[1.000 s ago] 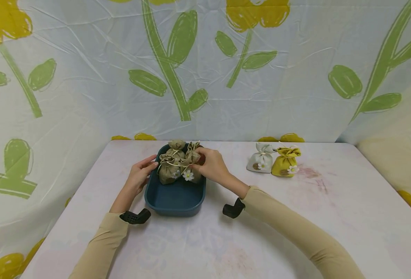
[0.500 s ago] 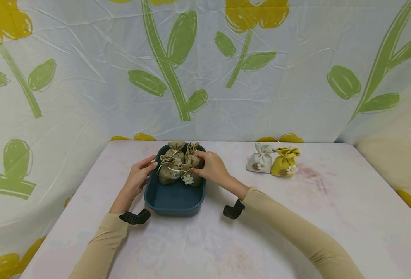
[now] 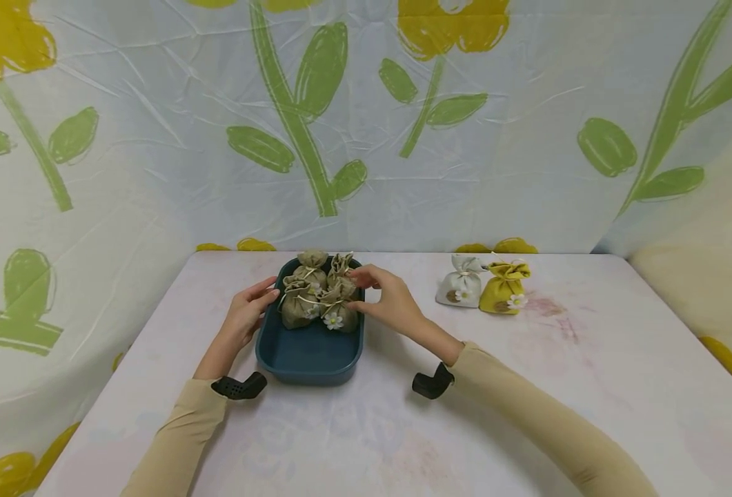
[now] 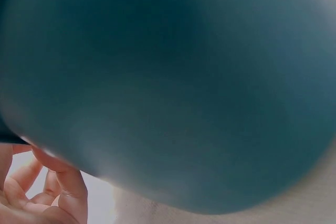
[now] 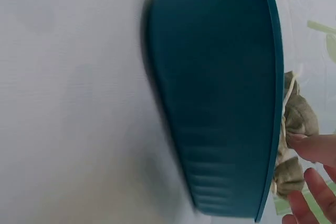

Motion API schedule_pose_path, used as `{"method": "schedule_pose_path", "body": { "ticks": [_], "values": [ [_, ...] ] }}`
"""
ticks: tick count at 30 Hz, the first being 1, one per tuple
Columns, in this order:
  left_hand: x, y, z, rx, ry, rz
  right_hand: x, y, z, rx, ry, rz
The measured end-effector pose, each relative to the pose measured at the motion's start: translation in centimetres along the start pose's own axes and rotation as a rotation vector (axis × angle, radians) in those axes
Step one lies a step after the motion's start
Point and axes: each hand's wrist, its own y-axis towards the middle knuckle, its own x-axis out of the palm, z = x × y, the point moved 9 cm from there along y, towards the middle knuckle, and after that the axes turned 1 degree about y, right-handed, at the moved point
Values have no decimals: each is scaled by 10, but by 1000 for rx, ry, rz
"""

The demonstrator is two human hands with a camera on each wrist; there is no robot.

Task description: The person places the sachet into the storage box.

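Note:
A dark blue tub (image 3: 311,359) sits left of the table's middle with several drawstring pouches in olive-brown cloth packed into its far half. My left hand (image 3: 245,316) grips its left rim; in the left wrist view its fingers (image 4: 65,182) bend at the rim beside the tub wall (image 4: 173,103). At the tub's right side is my right hand (image 3: 392,298), thumb and fingers spread apart beside the near-right pouch (image 3: 341,316), which carries a white flower. In the right wrist view the thumb (image 5: 315,148) lies against a gathered pouch top (image 5: 300,116) above the rim.
Farther right on the table (image 3: 527,400) stand a pale grey pouch (image 3: 463,283) and a mustard-yellow pouch (image 3: 503,290), side by side, each with a white flower. A flower-printed cloth (image 3: 204,186) hangs behind the table's back edge.
My right hand has let go of the near-right pouch; its fingers have spread and drawn slightly rightward. The left hand keeps its place at the tub's rim.

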Motion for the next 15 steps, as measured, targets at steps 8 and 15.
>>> {"method": "schedule_pose_path", "body": {
  "ticks": [8,15],
  "values": [
    [1,0,2,9,8,-8,-31,-18,6,-16,-35,117],
    [2,-2,2,17,5,-21,-59,-36,16,-30,-58,209]
  ]
}}
